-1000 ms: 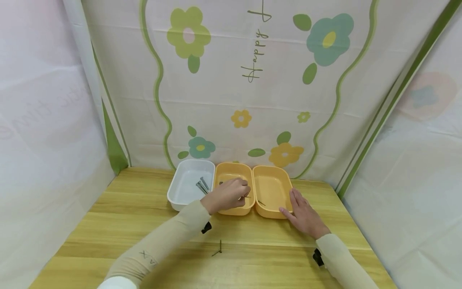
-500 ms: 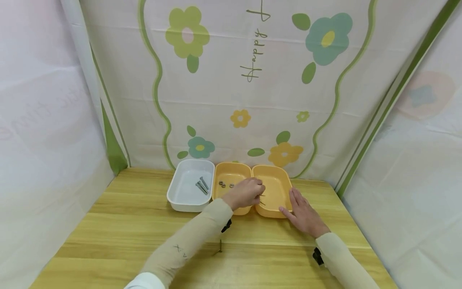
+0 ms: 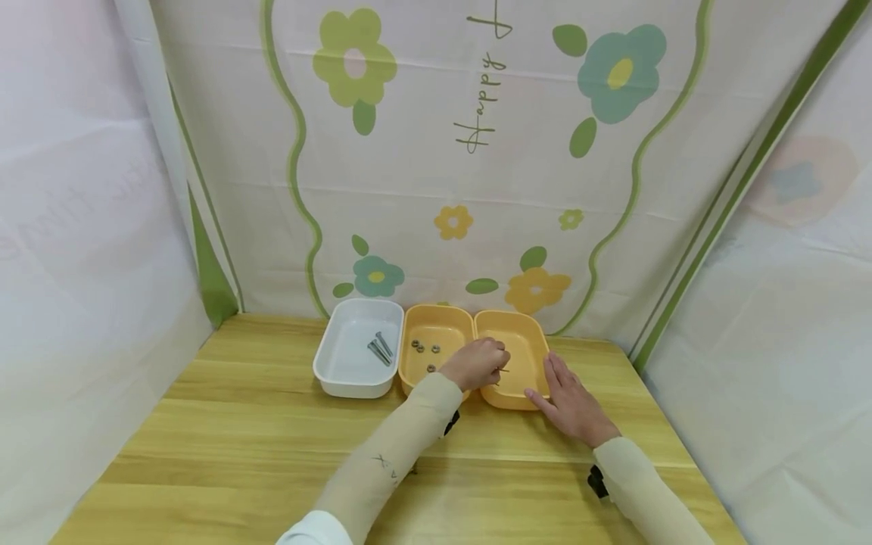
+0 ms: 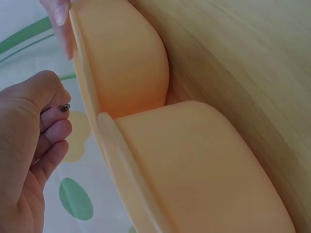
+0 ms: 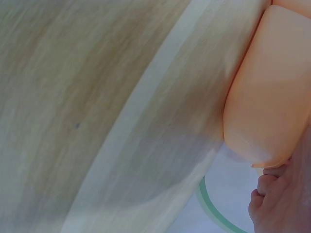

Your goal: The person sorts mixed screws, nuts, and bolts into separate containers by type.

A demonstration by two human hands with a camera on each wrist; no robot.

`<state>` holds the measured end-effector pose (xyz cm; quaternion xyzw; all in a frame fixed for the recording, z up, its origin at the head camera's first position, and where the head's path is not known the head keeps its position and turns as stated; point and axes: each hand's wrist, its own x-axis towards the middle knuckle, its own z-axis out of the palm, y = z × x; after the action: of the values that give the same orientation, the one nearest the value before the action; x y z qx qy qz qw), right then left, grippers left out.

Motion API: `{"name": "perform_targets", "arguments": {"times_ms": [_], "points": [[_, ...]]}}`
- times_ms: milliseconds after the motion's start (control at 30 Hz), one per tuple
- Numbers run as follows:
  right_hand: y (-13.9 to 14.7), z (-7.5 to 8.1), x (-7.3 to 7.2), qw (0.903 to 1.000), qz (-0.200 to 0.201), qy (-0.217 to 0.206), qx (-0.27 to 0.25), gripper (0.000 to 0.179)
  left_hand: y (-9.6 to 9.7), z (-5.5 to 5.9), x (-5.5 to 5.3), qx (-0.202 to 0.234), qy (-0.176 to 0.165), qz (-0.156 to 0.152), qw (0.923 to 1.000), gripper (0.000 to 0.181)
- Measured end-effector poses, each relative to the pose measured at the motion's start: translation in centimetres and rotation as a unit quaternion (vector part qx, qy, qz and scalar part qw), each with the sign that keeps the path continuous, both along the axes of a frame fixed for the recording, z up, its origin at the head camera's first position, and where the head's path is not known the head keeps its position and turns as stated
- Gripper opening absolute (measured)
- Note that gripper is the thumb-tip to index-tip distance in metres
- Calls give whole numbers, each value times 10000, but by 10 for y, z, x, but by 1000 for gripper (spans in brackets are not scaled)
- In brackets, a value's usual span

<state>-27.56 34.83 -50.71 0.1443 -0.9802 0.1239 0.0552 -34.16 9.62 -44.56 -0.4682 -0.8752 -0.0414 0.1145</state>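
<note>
In the head view my left hand [image 3: 475, 363] is over the near left part of the right orange bin [image 3: 512, 318]. Its thumb and fingers pinch a thin dark screw [image 3: 502, 370], whose cross-slotted head [image 4: 65, 107] shows in the left wrist view. A second small screw [image 3: 496, 384] lies in that bin, mostly hidden by the hand. My right hand [image 3: 575, 407] rests with extended fingers on the bin's right side and near rim. Several nuts [image 3: 435, 349] lie in the middle orange bin [image 3: 436, 309], under and left of my left wrist.
A white bin [image 3: 357, 388] with several long bolts [image 3: 379, 352] stands left of the orange ones, all side by side. Behind them hangs a flowered cloth [image 3: 409, 174]. On the wooden table [image 3: 225, 424], a bit of a small dark screw [image 3: 413, 469] shows beside my left forearm.
My left hand has moved right with the screw, from above the middle bin to the right bin, uncovering several nuts. The left forearm now covers most of what lies on the table. The right hand stays.
</note>
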Motion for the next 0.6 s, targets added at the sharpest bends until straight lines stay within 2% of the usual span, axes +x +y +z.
{"name": "perform_targets", "arguments": {"times_ms": [167,267,433,600], "points": [[-1,1,1,10000,-15,-15,-49,93,7,-4,-3,57,-83,139,9999,13],[-1,1,0,9999,-40,-74,-62,93,9,-5,-4,25,-27,380,9993,6],[1,0,-1,9999,-82,-125,-1,93,6,-5,-5,-28,53,803,9968,27],[1,-1,-2,9999,-91,-99,69,93,-7,0,-5,249,-39,862,9960,32]]}}
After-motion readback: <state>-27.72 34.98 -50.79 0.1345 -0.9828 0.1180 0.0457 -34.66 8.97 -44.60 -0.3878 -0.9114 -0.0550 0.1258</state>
